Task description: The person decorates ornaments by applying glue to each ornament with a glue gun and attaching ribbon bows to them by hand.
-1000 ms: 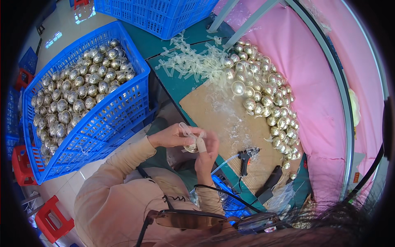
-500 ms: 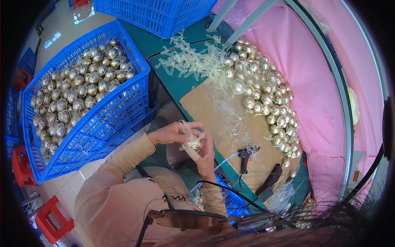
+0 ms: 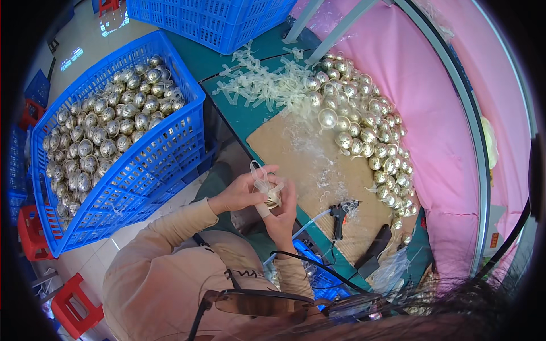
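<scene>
From the head camera, both hands meet just off the near edge of the bench, over the person's lap; the left hand (image 3: 242,193) curls its fingers around a small gold ball (image 3: 273,198), and the right hand (image 3: 282,215) comes up from below with its fingers closed on the same ball, one fingertip wrapped in pale tape; a loop of translucent ribbon (image 3: 259,175) stands up from the ball between the two hands, though how it is fixed there is too small to make out.

To the person's left a blue plastic crate (image 3: 148,170) stands heaped with gold balls of the same kind; a second blue crate (image 3: 216,20) sits at the far end of the bench.

On the green bench top (image 3: 233,113) lies a sheet of brown cardboard (image 3: 296,153); a long drift of loose gold balls (image 3: 364,125) curves along its far and right sides, against the pink cloth (image 3: 432,113); a pile of pale ribbon pieces (image 3: 261,85) lies beyond the cardboard; a black glue gun (image 3: 340,215) rests on the near end of the cardboard, well apart from the hands.
</scene>
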`<state>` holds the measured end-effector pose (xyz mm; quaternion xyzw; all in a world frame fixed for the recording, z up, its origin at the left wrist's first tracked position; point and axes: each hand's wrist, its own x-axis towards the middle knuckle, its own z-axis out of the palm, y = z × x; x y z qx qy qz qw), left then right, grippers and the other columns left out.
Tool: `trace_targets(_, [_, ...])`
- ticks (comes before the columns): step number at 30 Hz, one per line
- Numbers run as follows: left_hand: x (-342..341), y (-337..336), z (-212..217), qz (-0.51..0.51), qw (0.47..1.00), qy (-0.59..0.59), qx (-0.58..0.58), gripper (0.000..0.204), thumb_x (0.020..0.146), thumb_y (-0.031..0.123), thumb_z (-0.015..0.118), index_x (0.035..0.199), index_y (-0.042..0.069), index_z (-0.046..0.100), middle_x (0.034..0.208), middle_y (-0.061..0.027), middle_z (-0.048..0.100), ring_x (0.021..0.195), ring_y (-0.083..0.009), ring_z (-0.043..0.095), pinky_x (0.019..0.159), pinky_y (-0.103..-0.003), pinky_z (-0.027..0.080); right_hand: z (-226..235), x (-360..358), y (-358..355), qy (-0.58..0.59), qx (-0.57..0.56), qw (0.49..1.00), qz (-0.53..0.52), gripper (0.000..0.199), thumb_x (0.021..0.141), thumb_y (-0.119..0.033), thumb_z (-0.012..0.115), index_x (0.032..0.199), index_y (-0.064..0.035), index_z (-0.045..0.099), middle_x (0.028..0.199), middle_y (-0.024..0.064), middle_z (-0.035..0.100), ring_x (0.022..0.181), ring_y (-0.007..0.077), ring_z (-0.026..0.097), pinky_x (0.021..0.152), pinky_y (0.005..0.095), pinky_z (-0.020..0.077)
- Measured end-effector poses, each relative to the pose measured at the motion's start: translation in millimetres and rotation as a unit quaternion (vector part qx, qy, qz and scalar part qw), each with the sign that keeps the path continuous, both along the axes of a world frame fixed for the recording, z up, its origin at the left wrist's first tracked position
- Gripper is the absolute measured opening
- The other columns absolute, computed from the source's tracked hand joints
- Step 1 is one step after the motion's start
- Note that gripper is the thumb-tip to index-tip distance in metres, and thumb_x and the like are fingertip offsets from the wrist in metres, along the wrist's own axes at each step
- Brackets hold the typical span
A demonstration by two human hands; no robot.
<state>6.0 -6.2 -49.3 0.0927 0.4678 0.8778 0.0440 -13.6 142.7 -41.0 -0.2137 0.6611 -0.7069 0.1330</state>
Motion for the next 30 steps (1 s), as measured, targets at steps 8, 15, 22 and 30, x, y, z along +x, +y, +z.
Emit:
trace_targets(8, [4,9,-2,0.077,0.995,0.019,-0.052,0.067,0.08,0.007,0.054,0.139,-0.003,0.024,0.12,-0.0094,0.053,0.109,-0.0147,0.051,0.096,-0.03,0.038,-3,6,0,0.036,0.013,0.999,-0.028,0.079,0.077,-0.002,0.067,0.138,0.0,0.017,0.129,0.0162,0.041,0.113,0.0228,0.048,0.091,0.032,0.0425])
trace_targets(15, [5,19,-9,0.09,0.996,0.005,0.009,0.067,0.083,0.011,0.055,0.14,-0.002,0.022,0.123,-0.0093,0.051,0.11,-0.0159,0.051,0.096,-0.031,0.039,-6,3,5,0.078,0.049,0.995,-0.045,0.076,0.08,-0.007,0.065,0.138,0.0012,0.018,0.129,0.0164,0.042,0.115,0.0229,0.048,0.091,0.0315,0.0423])
trace_targets(22, [3,18,-15,0.068,0.996,0.046,-0.036,0.066,0.089,0.013,0.057,0.141,-0.001,0.019,0.127,-0.0094,0.048,0.115,-0.0153,0.047,0.098,-0.031,0.037,0,-5,10,-0.157,-0.095,0.983,0.011,0.046,0.091,-0.014,0.048,0.133,0.0016,0.034,0.128,0.011,0.045,0.115,0.02,0.048,0.095,0.0306,0.0384])
trace_targets(30, [5,11,-12,0.047,0.996,0.026,-0.065,0.088,0.075,0.009,0.074,0.142,0.002,0.017,0.13,-0.0078,0.047,0.115,-0.0136,0.046,0.098,-0.029,0.037,-11,-3,8,-0.084,-0.071,0.994,-0.011,0.039,0.091,-0.006,0.043,0.128,0.002,0.04,0.123,0.0115,0.05,0.111,0.018,0.051,0.094,0.0305,0.0402])
